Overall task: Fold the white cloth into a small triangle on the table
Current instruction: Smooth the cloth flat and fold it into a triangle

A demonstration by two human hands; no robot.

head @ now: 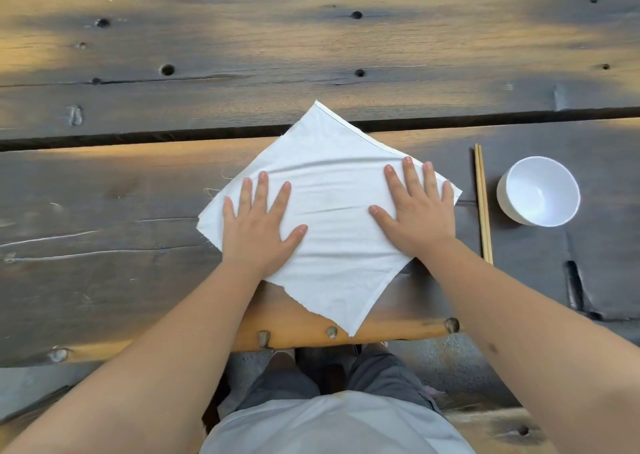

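Observation:
The white cloth point(330, 211) lies spread flat on the wooden table point(104, 211), turned like a diamond with one corner pointing away and one at the near edge. My left hand point(259, 225) rests flat on its left part, fingers straight and spread. My right hand point(415, 207) presses flat on its right part, fingertips near the far right hem. A few shallow creases run across the cloth between the hands. Neither hand grips anything.
A pair of wooden chopsticks point(483, 204) lies right of the cloth, pointing away from me. Beyond them stands an empty white bowl point(538, 192). A dark gap point(138, 138) between planks runs across the table under the cloth's far corner. The table's near edge point(311, 335) is close to the cloth's nearest corner.

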